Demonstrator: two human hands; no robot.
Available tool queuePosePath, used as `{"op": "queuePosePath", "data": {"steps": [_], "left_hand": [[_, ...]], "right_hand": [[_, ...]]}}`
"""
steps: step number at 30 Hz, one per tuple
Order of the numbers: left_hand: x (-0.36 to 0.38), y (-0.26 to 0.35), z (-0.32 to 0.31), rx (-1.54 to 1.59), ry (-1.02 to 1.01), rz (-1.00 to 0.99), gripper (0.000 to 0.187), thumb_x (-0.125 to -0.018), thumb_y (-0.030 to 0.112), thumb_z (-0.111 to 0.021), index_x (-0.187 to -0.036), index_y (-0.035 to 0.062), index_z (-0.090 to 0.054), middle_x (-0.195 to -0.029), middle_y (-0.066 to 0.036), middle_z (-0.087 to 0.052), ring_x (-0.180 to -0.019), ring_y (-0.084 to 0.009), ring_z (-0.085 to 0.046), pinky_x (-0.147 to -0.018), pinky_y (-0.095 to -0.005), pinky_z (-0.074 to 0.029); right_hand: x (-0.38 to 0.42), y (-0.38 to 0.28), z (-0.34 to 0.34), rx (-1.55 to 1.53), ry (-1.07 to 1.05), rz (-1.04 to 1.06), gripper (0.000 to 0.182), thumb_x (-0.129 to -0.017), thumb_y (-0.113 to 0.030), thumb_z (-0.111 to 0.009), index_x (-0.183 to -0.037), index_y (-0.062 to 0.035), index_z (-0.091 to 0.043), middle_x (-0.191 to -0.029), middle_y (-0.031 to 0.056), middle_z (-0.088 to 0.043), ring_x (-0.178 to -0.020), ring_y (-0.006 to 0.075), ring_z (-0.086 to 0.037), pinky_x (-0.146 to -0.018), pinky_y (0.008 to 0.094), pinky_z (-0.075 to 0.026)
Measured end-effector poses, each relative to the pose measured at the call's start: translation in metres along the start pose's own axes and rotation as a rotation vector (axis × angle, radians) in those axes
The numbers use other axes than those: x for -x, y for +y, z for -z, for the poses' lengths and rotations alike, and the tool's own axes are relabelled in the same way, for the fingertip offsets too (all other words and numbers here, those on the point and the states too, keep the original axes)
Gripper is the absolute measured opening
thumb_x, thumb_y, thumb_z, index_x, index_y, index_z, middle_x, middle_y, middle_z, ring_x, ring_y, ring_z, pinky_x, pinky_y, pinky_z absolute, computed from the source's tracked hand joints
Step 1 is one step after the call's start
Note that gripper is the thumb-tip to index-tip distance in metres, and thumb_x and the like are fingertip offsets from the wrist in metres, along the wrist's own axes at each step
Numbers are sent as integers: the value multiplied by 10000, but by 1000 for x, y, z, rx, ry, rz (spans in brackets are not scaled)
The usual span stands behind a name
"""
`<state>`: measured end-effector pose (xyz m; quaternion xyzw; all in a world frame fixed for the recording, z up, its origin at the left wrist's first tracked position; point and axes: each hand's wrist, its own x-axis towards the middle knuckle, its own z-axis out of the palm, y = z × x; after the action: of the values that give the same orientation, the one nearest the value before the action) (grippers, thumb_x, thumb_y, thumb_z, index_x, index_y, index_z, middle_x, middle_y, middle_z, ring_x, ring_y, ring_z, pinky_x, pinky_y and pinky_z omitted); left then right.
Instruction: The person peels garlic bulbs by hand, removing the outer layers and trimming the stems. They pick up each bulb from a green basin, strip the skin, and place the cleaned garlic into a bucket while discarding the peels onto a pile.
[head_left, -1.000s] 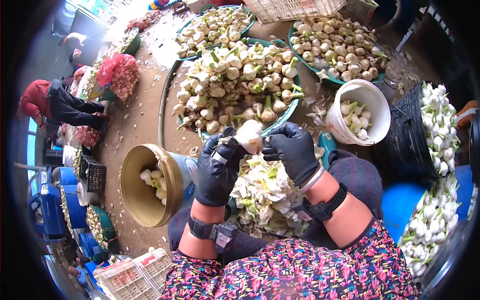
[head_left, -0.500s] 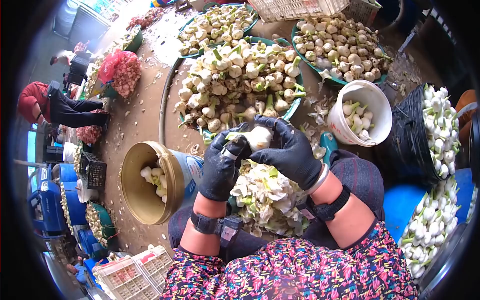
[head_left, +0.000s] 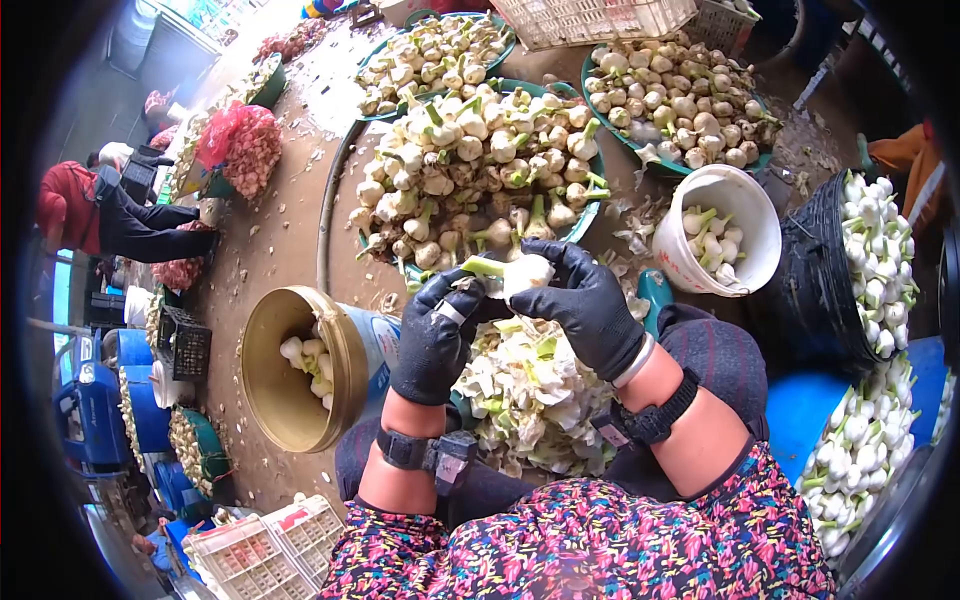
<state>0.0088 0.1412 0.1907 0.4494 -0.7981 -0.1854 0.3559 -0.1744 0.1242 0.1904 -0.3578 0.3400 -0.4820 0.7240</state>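
Observation:
Both my hands wear black gloves and meet over my lap. My right hand (head_left: 583,305) grips a white garlic bulb (head_left: 524,270) with a short green stalk pointing left. My left hand (head_left: 434,340) touches the same bulb at its stalk end, with a small blade-like piece showing at the thumb. Below my hands lies a heap of peeled skins and trimmings (head_left: 530,395) on my lap. Just beyond the bulb stands a green basin (head_left: 582,222) piled with untrimmed garlic.
A gold-rimmed tin (head_left: 262,370) with a few cleaned bulbs lies at my left. A white bucket (head_left: 748,205) and a black tub (head_left: 815,280) of bulbs stand at right. More garlic basins (head_left: 668,165) sit farther off, crates around. A person in red (head_left: 70,205) bends at far left.
The bulb has been turned in my hands, so its green stalk now points left. My right hand has closed over it from the right. The person at far left shifted.

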Motion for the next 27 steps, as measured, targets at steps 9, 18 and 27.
{"op": "queuePosePath", "data": {"steps": [9,18,27], "left_hand": [[-10,23,0,951,135,709,166,-832,73,-538,-951,-18,-609,-862,-32,-601,-758,-98,-555,-687,-213,-439],[5,10,6,354,42,385,169,-736,-6,-620,-904,-22,-635,-881,-47,-642,-827,-135,-591,-755,-269,-467],[4,22,4,759,89,639,176,-796,48,-531,-938,-14,-613,-899,-52,-625,-851,-145,-584,-795,-269,-449]], "right_hand": [[2,1,-3,32,-55,-19,535,-749,11,-671,-1233,8,-444,-1033,99,-603,-879,147,-600,-767,281,-509],[0,-5,15,-451,-392,-644,377,-881,-408,-481,-1071,-90,-557,-750,70,-601,-602,162,-580,-486,270,-461],[5,-13,6,-43,-8,-333,326,-810,-280,-665,-987,-26,-563,-722,63,-607,-600,117,-603,-523,252,-531]]}}
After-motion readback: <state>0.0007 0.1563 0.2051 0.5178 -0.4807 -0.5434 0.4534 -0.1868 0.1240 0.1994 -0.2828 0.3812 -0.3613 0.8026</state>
